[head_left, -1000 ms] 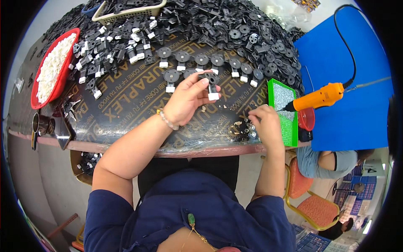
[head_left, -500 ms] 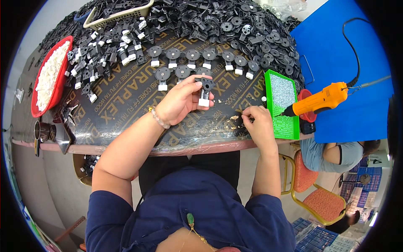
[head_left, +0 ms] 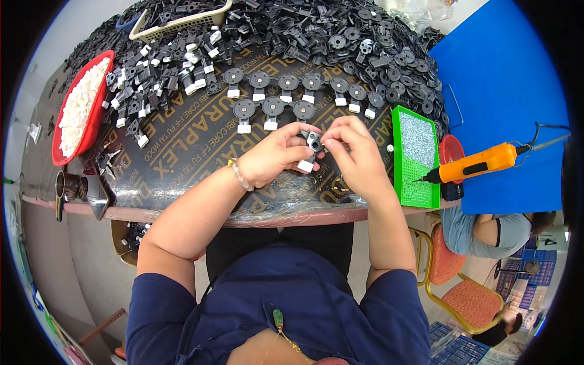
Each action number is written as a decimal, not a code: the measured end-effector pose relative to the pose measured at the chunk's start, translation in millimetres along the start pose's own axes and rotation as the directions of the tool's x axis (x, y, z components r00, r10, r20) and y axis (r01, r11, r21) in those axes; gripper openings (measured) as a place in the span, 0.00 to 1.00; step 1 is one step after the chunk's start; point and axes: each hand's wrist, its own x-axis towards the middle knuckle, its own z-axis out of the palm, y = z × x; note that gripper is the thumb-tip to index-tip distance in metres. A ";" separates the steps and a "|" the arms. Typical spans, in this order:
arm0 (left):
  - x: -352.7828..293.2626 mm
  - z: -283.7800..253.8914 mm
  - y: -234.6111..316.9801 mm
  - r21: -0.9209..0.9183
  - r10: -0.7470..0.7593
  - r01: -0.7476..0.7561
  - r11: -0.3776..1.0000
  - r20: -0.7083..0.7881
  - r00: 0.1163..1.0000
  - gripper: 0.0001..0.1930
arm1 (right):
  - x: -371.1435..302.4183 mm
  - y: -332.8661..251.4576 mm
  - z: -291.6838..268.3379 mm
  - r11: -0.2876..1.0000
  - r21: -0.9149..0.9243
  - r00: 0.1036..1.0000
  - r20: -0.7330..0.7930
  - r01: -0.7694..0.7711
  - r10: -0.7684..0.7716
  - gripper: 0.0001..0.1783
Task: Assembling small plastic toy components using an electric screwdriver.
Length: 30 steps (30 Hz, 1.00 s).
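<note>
My left hand (head_left: 277, 155) grips a small black plastic part with a white end (head_left: 306, 165), held above the table near its front. Close against that part's right side is my right hand (head_left: 356, 152), thumb and fingertips pinched together; whatever they hold is too small to make out. Just beyond both hands lie two rows of finished-looking pieces, each a black disc (head_left: 273, 107) with a white foot. To the right, a green tray (head_left: 400, 152) holds many small silvery pieces. An orange electric screwdriver (head_left: 480, 164) hangs over the tray's front right, its bit pointing left.
Black parts (head_left: 292, 36) are heaped along the back. A red basket of white pieces (head_left: 110, 61) stands at left, a beige basket (head_left: 182, 23) at the back. A tape dispenser (head_left: 76, 188) sits by the left edge. Another person (head_left: 486, 230) sits at right beyond a blue panel (head_left: 505, 91).
My right hand has moved from beside the green tray, up and left, to the part in my left hand. The view has shifted slightly, and the screwdriver has swung a little.
</note>
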 end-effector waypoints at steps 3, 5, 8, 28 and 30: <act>-1.5 -3.0 -0.2 -0.015 0.006 -0.006 1.000 -0.008 1.000 0.22 | 12.6 -4.4 5.2 1.000 0.018 0.999 0.045 -0.017 0.016 0.07; -2.3 -3.8 1.4 -0.027 0.012 -0.012 1.000 -0.012 1.000 0.22 | 25.8 -3.4 -2.2 0.992 -0.119 0.999 0.013 0.045 -0.043 0.12; -5.0 1.4 6.5 -0.057 -0.022 0.022 0.998 0.009 1.000 0.21 | 60.9 25.6 -30.7 0.983 -0.183 0.968 -0.250 -0.028 -0.019 0.13; -0.7 -6.5 10.1 -0.031 0.005 -0.011 0.999 -0.173 0.985 0.11 | 199.5 136.9 -47.2 0.436 -0.900 0.975 0.074 -0.026 0.211 0.21; 0.3 -7.5 7.3 -0.039 0.027 -0.034 0.999 -0.162 0.986 0.12 | 201.0 139.8 -48.6 0.418 -0.908 0.978 0.092 0.005 0.188 0.17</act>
